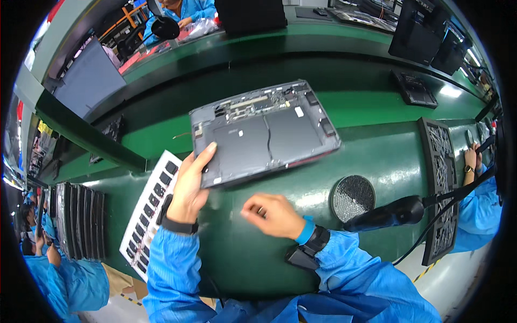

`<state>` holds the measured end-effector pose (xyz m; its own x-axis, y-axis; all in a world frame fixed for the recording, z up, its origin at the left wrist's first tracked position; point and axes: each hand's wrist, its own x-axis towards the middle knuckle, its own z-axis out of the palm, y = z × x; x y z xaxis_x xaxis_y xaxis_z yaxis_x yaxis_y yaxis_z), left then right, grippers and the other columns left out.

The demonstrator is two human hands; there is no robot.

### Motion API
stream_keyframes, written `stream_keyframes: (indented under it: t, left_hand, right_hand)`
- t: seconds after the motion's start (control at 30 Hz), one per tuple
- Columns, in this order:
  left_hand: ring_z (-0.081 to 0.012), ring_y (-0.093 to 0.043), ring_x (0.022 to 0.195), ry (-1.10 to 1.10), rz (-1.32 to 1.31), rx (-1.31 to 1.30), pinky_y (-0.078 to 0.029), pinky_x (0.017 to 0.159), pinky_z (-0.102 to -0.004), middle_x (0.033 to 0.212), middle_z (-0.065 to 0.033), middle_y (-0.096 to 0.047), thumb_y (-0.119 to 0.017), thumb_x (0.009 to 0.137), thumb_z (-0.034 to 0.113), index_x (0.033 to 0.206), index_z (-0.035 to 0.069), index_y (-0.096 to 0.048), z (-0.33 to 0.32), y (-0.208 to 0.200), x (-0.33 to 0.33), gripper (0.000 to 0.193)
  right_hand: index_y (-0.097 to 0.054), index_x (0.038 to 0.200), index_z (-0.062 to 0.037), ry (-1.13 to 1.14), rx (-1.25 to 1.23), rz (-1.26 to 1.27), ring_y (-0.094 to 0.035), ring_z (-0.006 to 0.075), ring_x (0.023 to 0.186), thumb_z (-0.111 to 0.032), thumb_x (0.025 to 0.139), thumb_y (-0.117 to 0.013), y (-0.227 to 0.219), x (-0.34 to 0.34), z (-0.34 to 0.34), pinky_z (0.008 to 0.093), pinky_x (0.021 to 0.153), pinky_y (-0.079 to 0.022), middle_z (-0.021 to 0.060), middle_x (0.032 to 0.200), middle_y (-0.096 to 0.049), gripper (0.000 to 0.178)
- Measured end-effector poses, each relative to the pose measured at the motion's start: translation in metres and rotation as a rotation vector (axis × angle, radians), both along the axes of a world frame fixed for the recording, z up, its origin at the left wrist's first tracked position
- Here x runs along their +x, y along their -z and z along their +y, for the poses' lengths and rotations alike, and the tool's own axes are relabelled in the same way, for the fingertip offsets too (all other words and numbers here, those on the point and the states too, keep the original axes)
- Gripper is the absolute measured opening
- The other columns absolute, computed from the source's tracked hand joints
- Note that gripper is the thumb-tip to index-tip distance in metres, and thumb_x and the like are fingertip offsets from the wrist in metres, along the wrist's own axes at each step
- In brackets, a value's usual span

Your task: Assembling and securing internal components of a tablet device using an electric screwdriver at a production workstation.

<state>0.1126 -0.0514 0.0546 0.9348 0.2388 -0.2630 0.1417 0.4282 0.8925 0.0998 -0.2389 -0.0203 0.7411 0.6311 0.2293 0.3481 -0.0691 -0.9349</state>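
My left hand [191, 180] grips a dark grey laptop base [269, 134] by its near left corner, thumb on top. The base is tilted above the green bench, its inner side facing up, with a circuit board along the far edge and a black cable down the middle. Just below its near edge, my right hand [274, 215] is curled, thumb and fingers drawn together; anything in them is too small or hidden to make out. Beside my left forearm lies a white tray [145, 207] with rows of small black parts.
A round dish [353, 198] of small dark pieces stands right, beside a black elongated device [390, 212]. A black compartment tray [441, 183] lies farther right, near another person's hand [471, 159]. Dark panels [81, 220] stand stacked left. A green post [91, 134] rises at left.
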Motion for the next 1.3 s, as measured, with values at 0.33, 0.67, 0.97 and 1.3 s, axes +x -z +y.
stream_keyframes:
  t: [0.33, 0.67, 0.97, 1.3]
  left_hand:
    - [-0.0114, -0.056, 0.092, -0.027, 0.086, 0.178, -0.044, 0.082, -0.0256, 0.105, -0.0083, -0.061, -0.049, 0.096, 0.033, 0.117, -0.003, -0.051, 0.001, 0.048, -0.086, 0.042]
    - [-0.0113, -0.055, 0.095, -0.019, 0.209, 0.163, -0.044, 0.084, -0.0258, 0.108, -0.0079, -0.059, -0.042, 0.098, 0.032, 0.119, -0.004, -0.050, -0.002, 0.047, -0.097, 0.042]
    - [-0.0158, -0.046, 0.114, -0.126, 0.173, 0.299, -0.034, 0.098, -0.0288, 0.124, -0.0106, -0.051, -0.047, 0.097, 0.025, 0.130, -0.007, -0.042, 0.007, 0.062, -0.103, 0.046]
    - [-0.0135, -0.049, 0.104, -0.303, 0.096, 0.396, -0.036, 0.094, -0.0256, 0.117, -0.0094, -0.055, -0.050, 0.096, 0.028, 0.123, -0.007, -0.049, 0.002, 0.087, -0.108, 0.045]
  right_hand:
    - [-0.056, 0.084, -0.0075, -0.683, -0.067, -0.104, -0.060, 0.0246, 0.069, -0.025, 0.085, -0.061, 0.007, -0.091, 0.025, 0.0360, 0.060, -0.047, 0.0053, 0.077, -0.059, 0.018]
    - [-0.056, 0.086, -0.0055, -0.664, -0.014, 0.020, -0.059, 0.0272, 0.072, -0.024, 0.086, -0.058, 0.008, -0.092, 0.024, 0.0384, 0.066, -0.046, 0.0081, 0.079, -0.059, 0.018]
    - [-0.056, 0.085, -0.0040, -0.659, -0.004, 0.037, -0.059, 0.0295, 0.077, -0.022, 0.085, -0.057, 0.011, -0.095, 0.025, 0.0397, 0.073, -0.045, 0.0101, 0.081, -0.060, 0.018]
    - [-0.054, 0.085, -0.0041, -0.673, 0.031, -0.013, -0.059, 0.0293, 0.075, -0.021, 0.085, -0.059, 0.017, -0.094, 0.027, 0.0409, 0.068, -0.046, 0.0093, 0.080, -0.058, 0.018]
